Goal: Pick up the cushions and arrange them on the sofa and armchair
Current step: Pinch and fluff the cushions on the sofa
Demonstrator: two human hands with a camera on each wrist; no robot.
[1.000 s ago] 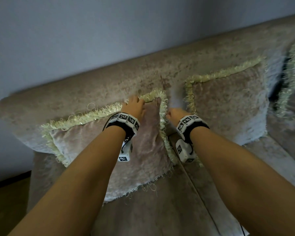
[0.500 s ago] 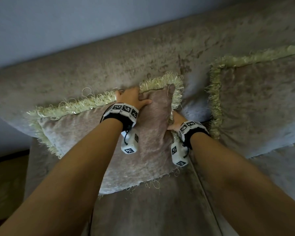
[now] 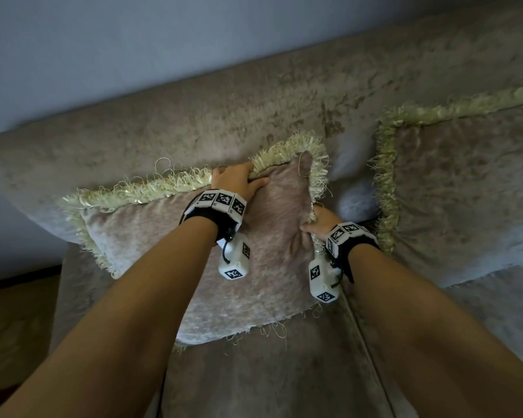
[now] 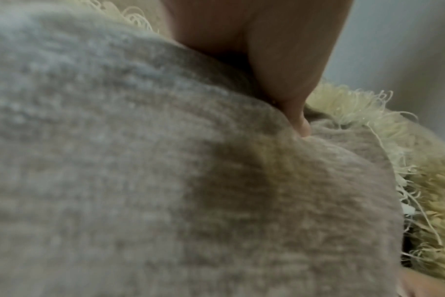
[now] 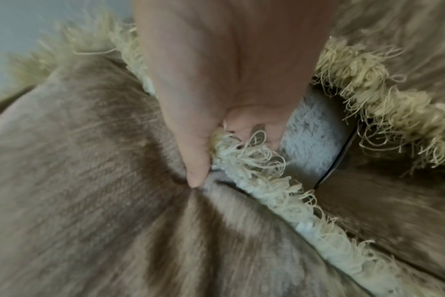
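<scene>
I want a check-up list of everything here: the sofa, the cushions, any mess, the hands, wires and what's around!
Surface: plush beige sofa, backrest and seat in view.
Job's things: left cushion with pale fringe leans on the backrest; right cushion leans beside it, a gap between them.
Clutter: nothing seen.
Hands: left hand grips the left cushion's top edge; right hand pinches its fringed right edge.
Cables: a short black cord hangs at each wrist camera.
Surroundings: plain pale wall behind the sofa; dark floor at lower left.
</scene>
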